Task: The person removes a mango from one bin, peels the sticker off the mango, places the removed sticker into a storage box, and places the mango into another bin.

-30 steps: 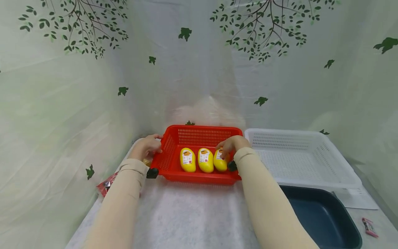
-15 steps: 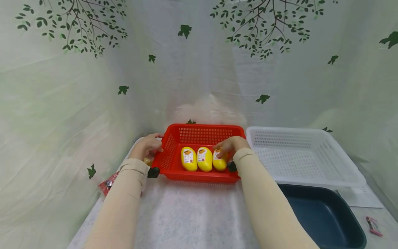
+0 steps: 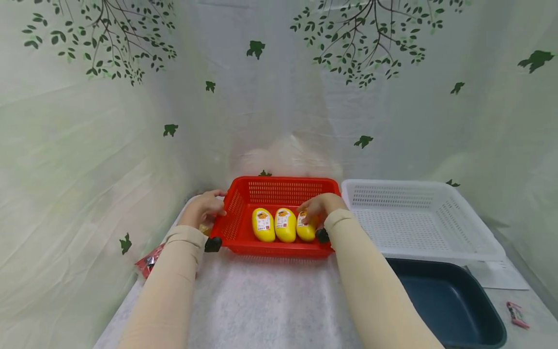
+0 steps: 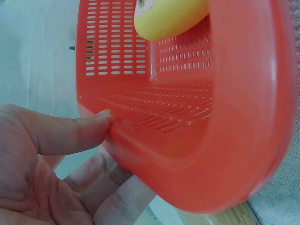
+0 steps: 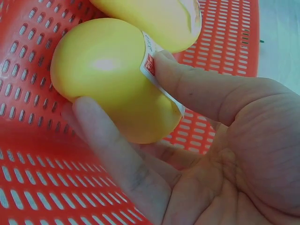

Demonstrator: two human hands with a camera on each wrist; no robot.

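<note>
On the worktop (image 3: pixel 270 300) we see a white basket (image 3: pixel 405 228), at three o'clock from a red basket (image 3: pixel 279 249). The person's left grip (image 3: pixel 205 209) pinches the red basket at nine o'clock, thumb on the edge, fingers behind it. The right grip (image 3: pixel 320 206) is partly closed, curled round the right yellow pack (image 5: pixel 93 61), thumb touching its label (image 5: pixel 151 61). That pack sits toward four o'clock inside the red basket; a middle pack (image 3: pixel 285 235) and a left pack (image 3: pixel 263 236) line up toward its nine o'clock. We judge it light, firm and smooth enough to slip; we'd hold it across its widest sides. The white labels carry red squares and, where uncovered, an orange picture; we can't read their tiny writing.
</note>
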